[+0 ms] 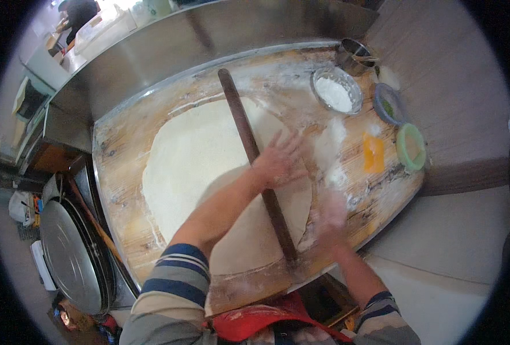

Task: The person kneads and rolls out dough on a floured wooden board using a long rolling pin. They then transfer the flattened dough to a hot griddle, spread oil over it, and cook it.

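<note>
While the big round sheet of dough is lying spread over the floured wooden board, I am pressing my left hand flat on it, fingers splayed wide and gripping nothing, right against the long dark rolling pin that is resting diagonally across the dough. My right hand is blurred at the near right edge of the sheet, close to the pin's near end; I cannot tell whether it is open or cupped. I am judging this to be the rolling-out step, well along, since the sheet is already looking thin and wide. Loose flour is sitting just beside my hands, a metal bowl of flour farther off. Next I would be needing even pressure from both palms along the pin.
</note>
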